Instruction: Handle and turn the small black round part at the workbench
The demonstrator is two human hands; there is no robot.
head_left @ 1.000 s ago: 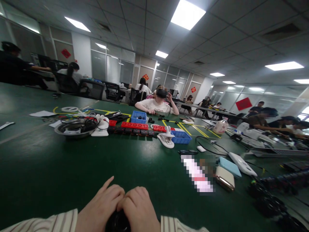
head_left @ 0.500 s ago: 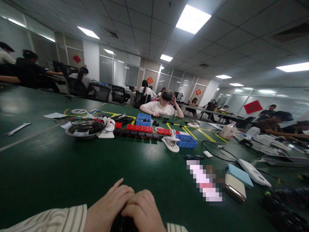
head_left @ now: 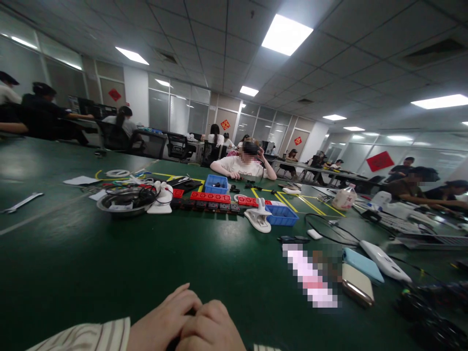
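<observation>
My left hand (head_left: 166,314) and my right hand (head_left: 212,326) rest together at the bottom of the head view, over the green table (head_left: 109,263). Their curled fingers meet and overlap. A small dark patch (head_left: 173,343) shows in the gap below them; it looks like part of a black object, mostly hidden by the hands and the frame's edge. Striped cuffs cover both wrists. Beyond the hands lie a white clip (head_left: 259,217), a blue bin (head_left: 281,215) and a row of red and black socket-like blocks (head_left: 210,197), all out of touch.
A metal bowl (head_left: 124,204) with dark cables stands left of centre, a wrench (head_left: 24,202) farther left. On the right lie a cream power-bank-like case (head_left: 357,284), a light-blue one (head_left: 362,264) and black cables (head_left: 329,229). A person (head_left: 244,165) sits opposite.
Both hands sit slightly lower in the view, and the fingers now hide more of the black object between them. The view has shifted a little. Objects on the table have not moved.
</observation>
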